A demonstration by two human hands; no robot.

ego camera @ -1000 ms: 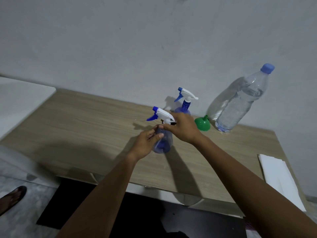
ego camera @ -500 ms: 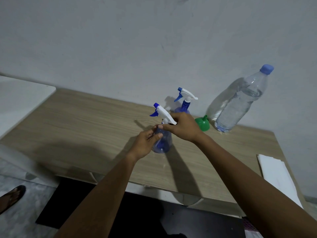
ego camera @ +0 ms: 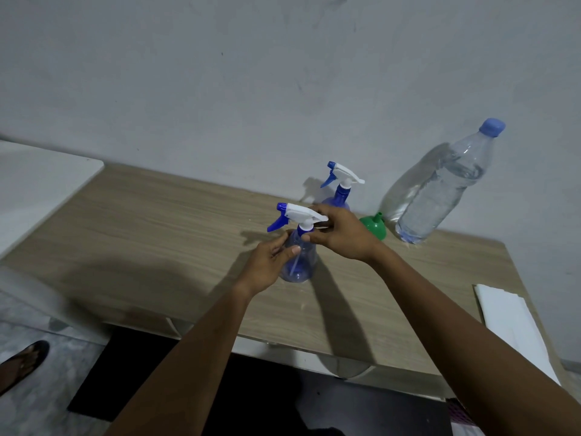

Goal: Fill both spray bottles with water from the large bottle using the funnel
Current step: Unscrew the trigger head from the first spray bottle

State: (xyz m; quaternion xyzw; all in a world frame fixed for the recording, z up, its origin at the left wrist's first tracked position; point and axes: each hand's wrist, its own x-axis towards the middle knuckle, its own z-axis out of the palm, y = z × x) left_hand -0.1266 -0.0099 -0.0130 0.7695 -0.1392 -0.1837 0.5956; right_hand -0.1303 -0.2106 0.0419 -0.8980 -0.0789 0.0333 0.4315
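While gripped round its clear body by left hand (ego camera: pixel 267 265) and pinched at its collar by right hand (ego camera: pixel 343 236), near spray bottle (ego camera: pixel 304 262) upright on counter (ego camera: pixel 157 231); far spray bottle (ego camera: pixel 342 187) lower body hidden behind right hand; green funnel (ego camera: pixel 374 227), spout up, partly hidden, beside capped large bottle (ego camera: pixel 440 190).

A wood-grain counter (ego camera: pixel 141 234) stands against a plain grey wall (ego camera: pixel 220 73). Below lie a speckled floor (ego camera: pixel 41 407) and dark mat (ego camera: pixel 132 372)
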